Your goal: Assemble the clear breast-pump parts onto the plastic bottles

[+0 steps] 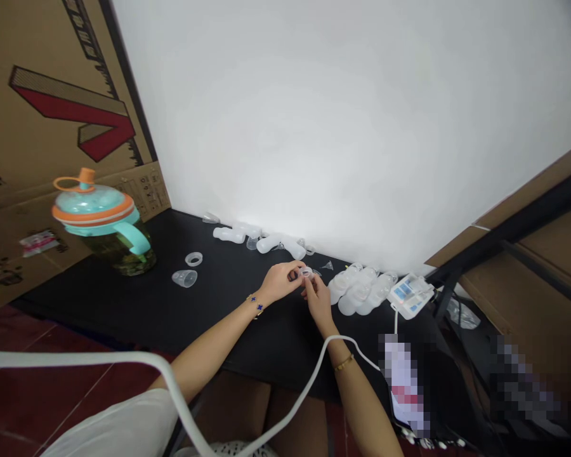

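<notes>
My left hand (283, 281) and my right hand (318, 299) meet over the black table, fingers closed around a small whitish plastic ring (306, 272). Any further part inside the ring is too small to make out. A clear plastic cap (184, 278) and a loose white ring (193, 259) lie to the left of my hands. Beyond my fingertips, white plastic bottles (282, 244) lie on their sides by the wall, with small clear pieces among them. Several more translucent bottles (361, 289) lie grouped just right of my right hand.
A large teal-and-orange lidded jug (102, 222) stands at the left before a cardboard box (42, 127). A white charging device (410, 295) and a phone (406, 384) lie on the right. A white cable (171, 374) crosses the foreground, passing in front of my forearms.
</notes>
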Demonstrator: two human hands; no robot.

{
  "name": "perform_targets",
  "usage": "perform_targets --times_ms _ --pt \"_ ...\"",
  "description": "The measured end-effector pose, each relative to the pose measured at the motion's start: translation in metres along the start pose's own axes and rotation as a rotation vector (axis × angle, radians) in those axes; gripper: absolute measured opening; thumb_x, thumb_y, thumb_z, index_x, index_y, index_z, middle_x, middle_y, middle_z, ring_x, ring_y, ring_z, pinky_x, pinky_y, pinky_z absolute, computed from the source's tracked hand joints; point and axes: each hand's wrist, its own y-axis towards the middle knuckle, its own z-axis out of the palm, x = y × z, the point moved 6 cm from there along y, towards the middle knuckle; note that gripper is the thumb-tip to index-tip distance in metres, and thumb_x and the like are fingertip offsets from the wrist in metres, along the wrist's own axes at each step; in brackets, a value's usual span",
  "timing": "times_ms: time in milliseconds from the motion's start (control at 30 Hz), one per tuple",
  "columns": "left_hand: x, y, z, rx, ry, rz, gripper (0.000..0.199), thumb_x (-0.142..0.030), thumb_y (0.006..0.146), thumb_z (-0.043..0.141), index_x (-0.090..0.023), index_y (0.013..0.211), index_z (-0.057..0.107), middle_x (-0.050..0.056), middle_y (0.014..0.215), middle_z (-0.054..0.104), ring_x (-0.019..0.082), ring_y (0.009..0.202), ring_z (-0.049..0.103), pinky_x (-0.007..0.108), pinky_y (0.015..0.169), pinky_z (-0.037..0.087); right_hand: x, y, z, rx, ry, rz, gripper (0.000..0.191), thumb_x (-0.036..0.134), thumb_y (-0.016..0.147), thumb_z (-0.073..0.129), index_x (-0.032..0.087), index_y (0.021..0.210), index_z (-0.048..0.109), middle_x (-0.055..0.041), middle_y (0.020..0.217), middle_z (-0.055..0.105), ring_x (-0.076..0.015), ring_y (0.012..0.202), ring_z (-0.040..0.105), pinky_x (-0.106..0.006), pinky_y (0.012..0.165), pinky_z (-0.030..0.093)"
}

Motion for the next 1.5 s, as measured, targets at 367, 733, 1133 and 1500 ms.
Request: perform_targets --times_ms 367,733,1133,1500 --pt "-0.003 0.001 0.0 0.011 0.021 -0.001 0.024 -0.025 0.086 0.063 -0.023 0.109 0.07 -0.002 0.08 0.07 0.013 0.064 0.061 0.023 0.064 0.045 0.005 0.0 0.0 -0.002 -0.002 -0.01 0.033 0.053 0.093 0.053 0.023 0.085 0.062 -0.0002 0.071 0.064 -0.0182 0.06 0.061 -0.029 0.058 0.05" --pt "0.005 0.002 0.001 0.014 -0.219 -0.061 0.026 -0.031 0.087 0.067 -0.02 0.109 0.072 0.0 0.081 0.074 0.011 0.062 0.06 0.021 0.062 0.045 0.002 0.001 -0.002 -0.008 0.17 0.018 0.038 0.058 0.088 0.061 0.021 0.086 0.067 -0.0005 0.075 0.066 -0.0142 0.058 0.06 -0.025 0.052 0.046" --pt "0.018 0.007 0.01 0.135 -0.75 -0.284 0.056 -0.044 0.074 0.082 -0.013 0.12 0.072 0.005 0.079 0.074 0.012 0.057 0.061 0.023 0.056 0.049 -0.008 0.004 0.007 0.05 0.7 0.324 0.046 0.058 0.074 0.079 0.019 0.099 0.072 -0.0033 0.087 0.071 -0.0138 0.061 0.067 -0.022 0.045 0.052" --pt "0.029 0.005 0.012 0.047 -0.687 -0.367 0.043 -0.042 0.071 0.084 -0.015 0.099 0.066 0.001 0.071 0.069 0.011 0.056 0.062 0.02 0.052 0.048 0.004 0.001 -0.012 -0.166 0.434 0.082 0.036 0.049 0.078 0.078 0.019 0.097 0.08 -0.007 0.093 0.075 -0.0156 0.067 0.064 -0.026 0.052 0.052"
